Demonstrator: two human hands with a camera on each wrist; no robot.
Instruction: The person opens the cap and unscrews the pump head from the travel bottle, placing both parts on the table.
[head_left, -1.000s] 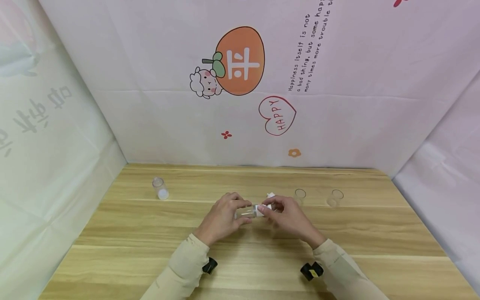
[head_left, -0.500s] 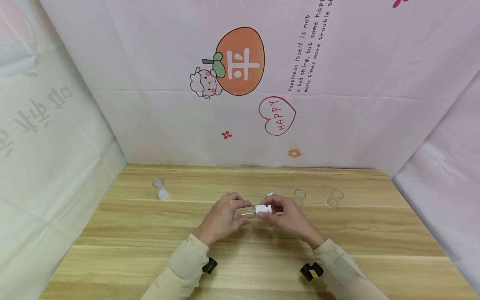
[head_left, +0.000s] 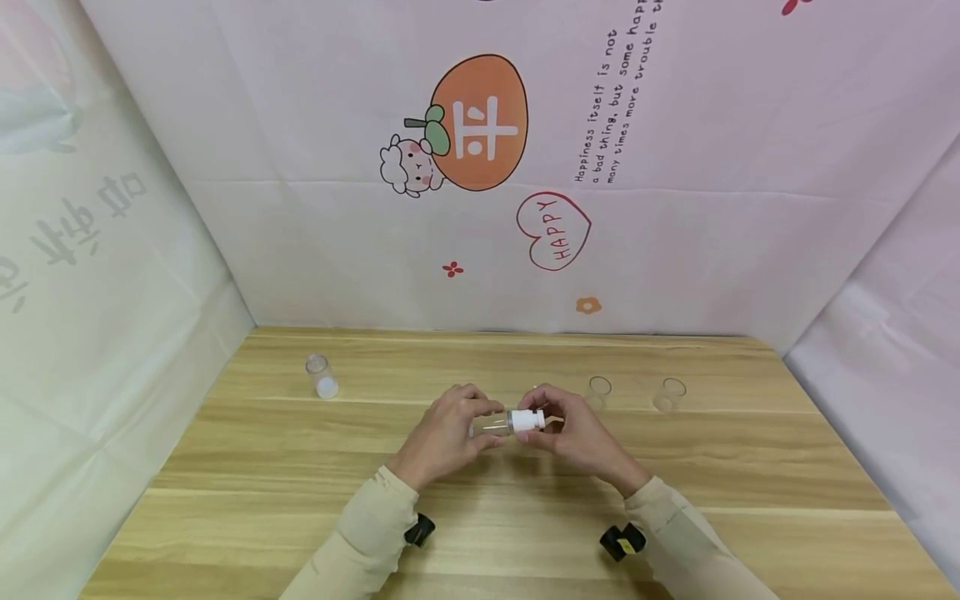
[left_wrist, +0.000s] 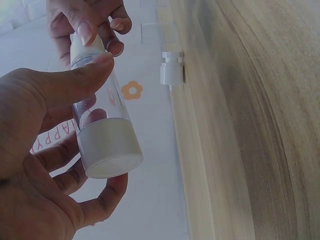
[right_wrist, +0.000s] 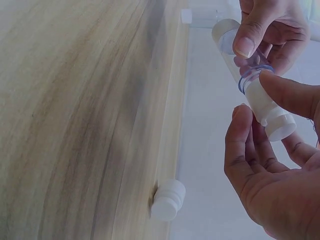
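Note:
A clear, narrow pump bottle (head_left: 491,426) lies sideways between both hands above the table, with a white base and a white pump top (head_left: 527,420). The left hand (head_left: 448,425) grips the clear body, its thumb across the front in the left wrist view, where the white base (left_wrist: 111,147) sticks out below. At the other end, the right hand (head_left: 573,429) pinches the white top between thumb and fingers. A separate white pump head (right_wrist: 168,200) stands on the table under the right hand. The right hand mostly hides that piece in the head view.
A clear bottle (head_left: 322,379) with a white bottom stands at the back left of the wooden table (head_left: 375,354). Two clear cups or caps, a nearer one (head_left: 597,390) and a farther one (head_left: 669,396), stand to the right. A printed cloth (head_left: 337,250) hangs behind.
The right thumb and fingers have shifted their hold on the white top, and more of it shows now. The left hand and bottle have stayed in place.

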